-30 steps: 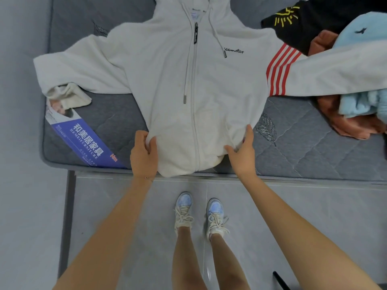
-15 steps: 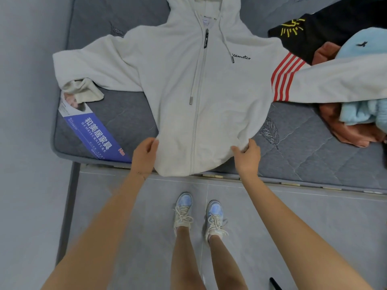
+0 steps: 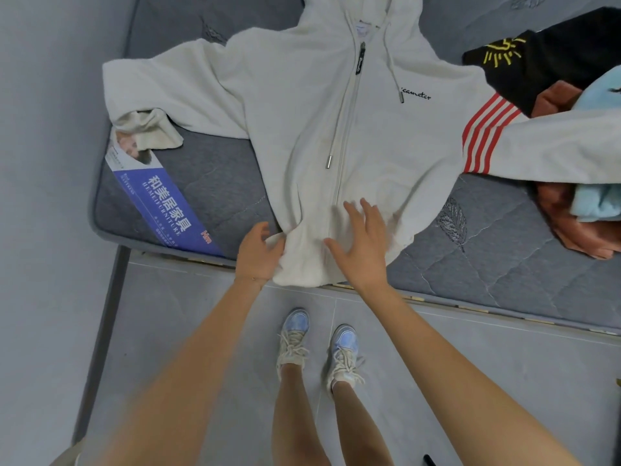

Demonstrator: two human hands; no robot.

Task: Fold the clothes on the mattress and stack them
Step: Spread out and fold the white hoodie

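A white zip hoodie [image 3: 302, 105] lies face up on the grey mattress [image 3: 497, 260], sleeves spread wide, its hem hanging over the near edge. The right sleeve has red stripes [image 3: 484, 136] and runs over the clothes pile. My left hand [image 3: 258, 252] pinches the hoodie's lower left hem corner. Flat on the fabric just right of the zipper, near the hem, rests my right hand [image 3: 364, 245] with its fingers spread.
At the right edge lies a pile of clothes: a black garment with a yellow print [image 3: 551, 62], a rust-coloured one [image 3: 578, 227] and a light blue one [image 3: 601, 196]. A blue label [image 3: 161, 203] covers the mattress's near left corner. A wall runs along the left.
My right hand let go of the right hem corner and moved left onto the hoodie's middle, fingers spread. The left hand stays at the left hem corner.
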